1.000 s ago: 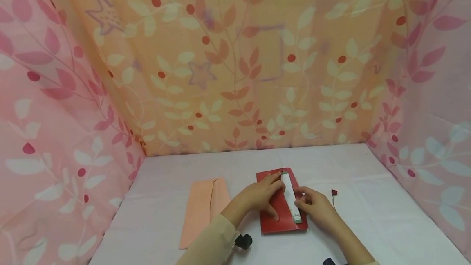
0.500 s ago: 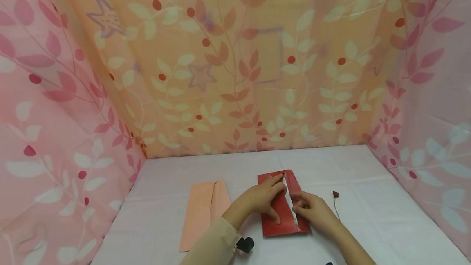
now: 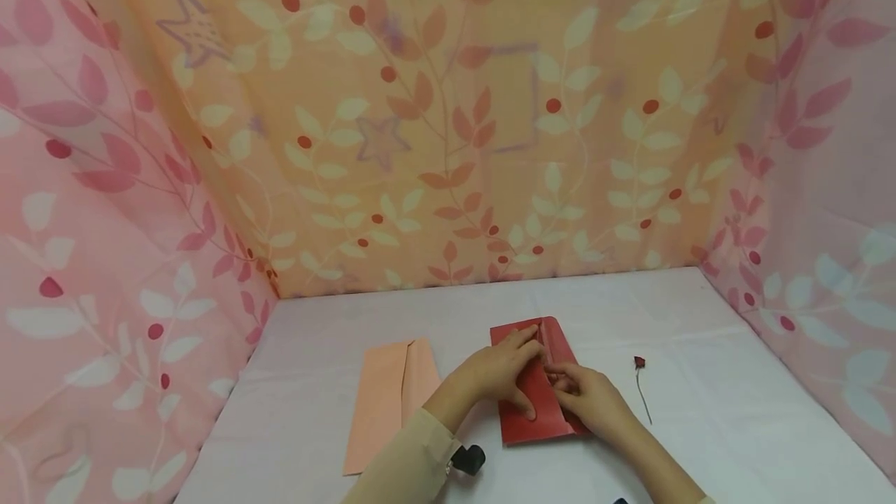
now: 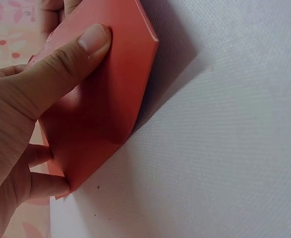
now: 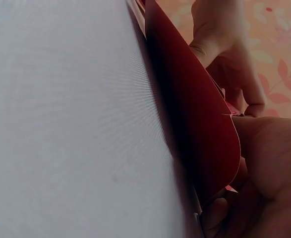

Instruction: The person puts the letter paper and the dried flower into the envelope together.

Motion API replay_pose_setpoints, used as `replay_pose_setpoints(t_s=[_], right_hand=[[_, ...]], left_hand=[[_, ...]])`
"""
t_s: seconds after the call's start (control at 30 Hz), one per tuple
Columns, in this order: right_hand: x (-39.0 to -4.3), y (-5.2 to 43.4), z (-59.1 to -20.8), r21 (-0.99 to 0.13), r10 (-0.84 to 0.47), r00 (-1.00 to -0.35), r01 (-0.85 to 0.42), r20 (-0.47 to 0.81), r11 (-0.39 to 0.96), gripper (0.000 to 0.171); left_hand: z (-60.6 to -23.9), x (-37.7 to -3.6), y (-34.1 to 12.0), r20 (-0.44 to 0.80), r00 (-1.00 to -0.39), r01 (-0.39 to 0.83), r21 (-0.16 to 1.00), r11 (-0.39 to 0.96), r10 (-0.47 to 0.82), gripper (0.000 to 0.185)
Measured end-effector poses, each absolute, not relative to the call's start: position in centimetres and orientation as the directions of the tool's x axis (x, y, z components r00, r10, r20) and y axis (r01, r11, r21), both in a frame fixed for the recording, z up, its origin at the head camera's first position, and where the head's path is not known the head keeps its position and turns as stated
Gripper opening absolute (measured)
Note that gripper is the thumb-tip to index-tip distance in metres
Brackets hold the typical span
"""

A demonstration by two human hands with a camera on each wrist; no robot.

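A red envelope (image 3: 535,414) lies on the white table, its flap (image 3: 560,341) folded out to the right. My left hand (image 3: 493,370) holds it by the mouth's edge. In the left wrist view, the thumb (image 4: 93,42) presses on the bulging red paper, with fingers at the far edge. My right hand (image 3: 591,397) reaches over the flap, index finger and thumb at the mouth. In the right wrist view, the flap (image 5: 200,119) hides part of this hand (image 5: 279,168), and its fingertips are not clearly visible. The white strip inside the envelope is almost wholly hidden.
A peach envelope (image 3: 378,403) lies to the left, partly behind the left sleeve (image 3: 409,461). A small dried red rose (image 3: 640,362) on a thin stem lies to the right. Patterned cloth (image 3: 448,138) surrounds the white table (image 3: 315,325) at the back and sides.
The white strip with green ends has slid leftward into the red envelope, out of sight. My right hand has followed it left to the mouth. The left hand has stayed on the envelope.
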State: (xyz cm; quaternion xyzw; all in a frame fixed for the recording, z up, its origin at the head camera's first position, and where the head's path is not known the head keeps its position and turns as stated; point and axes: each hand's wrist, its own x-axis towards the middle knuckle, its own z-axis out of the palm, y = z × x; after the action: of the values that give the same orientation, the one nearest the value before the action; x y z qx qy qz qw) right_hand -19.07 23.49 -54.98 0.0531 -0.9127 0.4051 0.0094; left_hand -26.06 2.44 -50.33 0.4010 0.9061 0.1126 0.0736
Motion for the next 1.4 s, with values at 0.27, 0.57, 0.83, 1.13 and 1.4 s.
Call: replay_pose_setpoints(t_s=[0.27,0.57,0.83,1.13,1.4], right_hand=[[-18.9,23.8,-54.3,-0.774,-0.095,-0.993,-0.108,0.062,0.624,0.037],[-18.1,26.2,-51.2,-0.731,-0.021,-0.985,-0.141,0.171,0.668,0.037],[-17.5,29.1,-49.4,-0.619,0.037,-0.953,-0.164,0.299,0.768,0.030],[-17.4,31.0,-50.6,-0.607,0.172,-0.937,-0.053,0.306,0.793,0.027],[-17.0,32.6,-50.8,-0.586,0.233,-0.934,0.031,0.272,0.810,0.033]], left_hand=[[-50.3,-26.2,2.6,-0.043,-0.667,0.712,0.258,0.653,0.744,0.094],[-51.2,-26.3,2.6,-0.031,-0.663,0.708,0.298,0.640,0.748,0.095],[-51.5,-26.7,2.4,-0.020,-0.660,0.706,0.326,0.629,0.751,0.093],[-51.3,-26.6,2.6,-0.014,-0.653,0.715,0.318,0.622,0.757,0.092],[-51.4,-26.6,2.7,-0.017,-0.655,0.714,0.314,0.626,0.755,0.095]])
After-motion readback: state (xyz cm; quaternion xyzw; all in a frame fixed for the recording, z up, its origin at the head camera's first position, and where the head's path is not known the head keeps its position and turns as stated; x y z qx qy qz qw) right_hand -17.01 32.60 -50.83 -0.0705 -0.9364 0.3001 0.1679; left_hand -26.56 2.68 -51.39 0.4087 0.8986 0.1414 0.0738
